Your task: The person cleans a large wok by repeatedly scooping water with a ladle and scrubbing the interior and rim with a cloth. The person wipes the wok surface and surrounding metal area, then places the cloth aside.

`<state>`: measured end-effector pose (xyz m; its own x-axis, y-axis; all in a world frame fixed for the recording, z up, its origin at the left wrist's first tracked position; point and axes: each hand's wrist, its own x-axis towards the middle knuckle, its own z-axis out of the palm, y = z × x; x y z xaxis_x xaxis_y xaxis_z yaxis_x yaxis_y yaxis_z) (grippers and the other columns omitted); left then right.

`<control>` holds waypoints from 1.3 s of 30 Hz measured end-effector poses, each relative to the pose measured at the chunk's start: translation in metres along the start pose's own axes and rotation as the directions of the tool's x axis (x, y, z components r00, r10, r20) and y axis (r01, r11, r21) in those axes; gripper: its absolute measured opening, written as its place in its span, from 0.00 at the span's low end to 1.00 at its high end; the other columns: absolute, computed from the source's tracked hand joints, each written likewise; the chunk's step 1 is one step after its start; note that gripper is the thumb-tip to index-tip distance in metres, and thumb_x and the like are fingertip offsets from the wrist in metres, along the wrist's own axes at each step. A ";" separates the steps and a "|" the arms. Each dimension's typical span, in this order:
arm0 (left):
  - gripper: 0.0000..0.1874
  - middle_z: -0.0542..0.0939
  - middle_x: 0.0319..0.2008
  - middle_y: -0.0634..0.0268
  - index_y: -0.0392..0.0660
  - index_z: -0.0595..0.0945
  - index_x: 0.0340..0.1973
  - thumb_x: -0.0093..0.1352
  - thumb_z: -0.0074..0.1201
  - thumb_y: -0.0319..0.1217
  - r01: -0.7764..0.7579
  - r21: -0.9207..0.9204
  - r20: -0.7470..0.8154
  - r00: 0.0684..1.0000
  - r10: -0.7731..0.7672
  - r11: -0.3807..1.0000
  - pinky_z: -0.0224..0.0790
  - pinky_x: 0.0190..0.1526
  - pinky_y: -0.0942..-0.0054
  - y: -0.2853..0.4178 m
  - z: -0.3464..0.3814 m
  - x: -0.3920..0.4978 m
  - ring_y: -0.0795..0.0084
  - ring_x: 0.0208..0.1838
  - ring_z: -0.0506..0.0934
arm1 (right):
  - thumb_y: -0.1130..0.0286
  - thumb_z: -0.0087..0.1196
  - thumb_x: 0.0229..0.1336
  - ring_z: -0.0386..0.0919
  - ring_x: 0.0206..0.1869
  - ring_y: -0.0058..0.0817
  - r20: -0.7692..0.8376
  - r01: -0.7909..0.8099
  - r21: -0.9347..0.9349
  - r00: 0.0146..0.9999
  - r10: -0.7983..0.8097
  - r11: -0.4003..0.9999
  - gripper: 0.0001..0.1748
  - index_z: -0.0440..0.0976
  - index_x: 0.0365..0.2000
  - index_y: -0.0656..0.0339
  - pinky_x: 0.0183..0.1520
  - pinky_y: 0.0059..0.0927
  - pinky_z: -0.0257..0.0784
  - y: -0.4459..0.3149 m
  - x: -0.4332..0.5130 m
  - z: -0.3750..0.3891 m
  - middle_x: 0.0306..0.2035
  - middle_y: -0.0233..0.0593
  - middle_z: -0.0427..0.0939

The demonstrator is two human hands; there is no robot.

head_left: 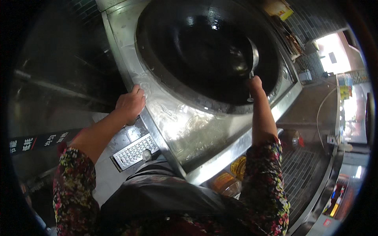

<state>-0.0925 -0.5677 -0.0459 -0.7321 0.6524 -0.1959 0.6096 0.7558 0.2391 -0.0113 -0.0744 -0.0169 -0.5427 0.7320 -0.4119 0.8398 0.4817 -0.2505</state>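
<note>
A large dark wok (200, 59) is set into a stainless steel stove top (203, 138), whose surface is wet in front of the wok. My right hand (255, 83) is closed around the handle of a metal ladle (255, 56) over the wok's right side. The ladle's bowl is seen nearly edge-on, and the end of its handle sticks out below my fist. At the left edge of the stove top rests my left hand (132, 103), fingers curled over the metal rim. Whether anything lies under those fingers is hidden.
Below left, a perforated drain grate (134, 152) lies in the tiled floor beside my shoe (146, 155). Plastic containers of amber liquid (226, 183) stand under the stove's right edge. A dark panel with writing (41, 141) is at left. A tiled wall (304, 174) borders the right.
</note>
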 end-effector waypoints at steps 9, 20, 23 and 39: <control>0.14 0.67 0.56 0.60 0.43 0.71 0.47 0.69 0.43 0.33 0.042 0.028 -0.068 0.997 -0.040 0.999 0.73 0.39 0.58 0.014 0.003 0.007 0.55 0.35 0.80 | 0.53 0.46 0.57 0.80 0.41 0.43 0.215 -0.263 0.179 0.951 0.224 0.948 0.23 0.74 0.43 0.61 0.42 0.40 0.76 -0.006 0.212 0.144 0.37 0.49 0.80; 0.14 0.68 0.55 0.56 0.41 0.71 0.47 0.69 0.43 0.34 0.081 0.065 -0.040 0.996 -0.079 0.995 0.75 0.35 0.58 0.004 0.004 -0.007 0.56 0.33 0.80 | 0.79 0.47 0.53 0.62 0.19 0.21 0.609 -0.686 0.710 0.486 -0.627 0.158 0.07 0.63 0.21 0.61 0.25 0.24 0.66 -0.133 0.108 0.190 0.18 0.31 0.63; 0.14 0.67 0.55 0.55 0.42 0.70 0.47 0.70 0.42 0.35 0.065 0.046 -0.094 0.994 -0.061 0.997 0.74 0.36 0.58 -0.001 0.012 -0.009 0.56 0.34 0.80 | 0.79 0.48 0.51 0.62 0.19 0.21 0.639 -0.685 0.695 0.447 -0.626 0.221 0.08 0.62 0.20 0.60 0.24 0.25 0.65 -0.144 0.075 0.156 0.17 0.31 0.63; 0.15 0.68 0.54 0.57 0.42 0.75 0.44 0.70 0.38 0.38 0.076 -0.054 0.002 0.997 -0.076 0.996 0.71 0.47 0.57 0.006 0.000 0.004 0.53 0.46 0.78 | 0.78 0.49 0.52 0.66 0.14 0.18 0.518 -0.318 0.791 0.803 -0.295 0.523 0.04 0.66 0.23 0.65 0.18 0.21 0.67 -0.013 -0.249 -0.019 0.16 0.32 0.67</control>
<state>-0.0919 -0.5607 -0.0451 -0.7756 0.5934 -0.2150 0.5351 0.7989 0.2746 0.1130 -0.2538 0.1056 -0.6753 0.1960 -0.7110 0.6240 -0.3621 -0.6924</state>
